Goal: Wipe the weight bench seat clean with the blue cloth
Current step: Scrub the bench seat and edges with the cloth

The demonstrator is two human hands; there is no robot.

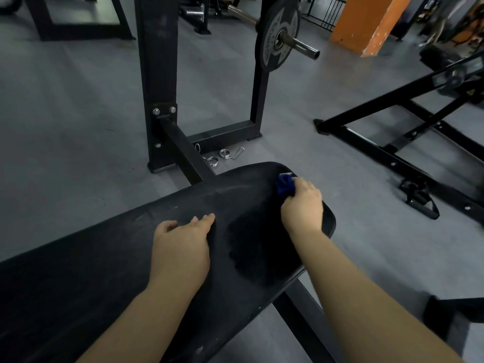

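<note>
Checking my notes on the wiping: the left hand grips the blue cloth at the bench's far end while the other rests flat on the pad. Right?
Not quite: the head view shows the right hand gripping the blue cloth; the left hand rests flat on the bench pad.

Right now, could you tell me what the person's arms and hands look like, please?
Both forearms are bare, no sleeves in view. The left hand and right hand wear no gloves, and no rings, watch or wristbands show.

Black padded vinyl weight bench seat [162, 258]: runs from near left to far right, rounded far end, dusty grey film with one darker patch right of centre. Small bunched dark-blue cloth [285, 186]: pressed onto the seat's far right end.
</note>
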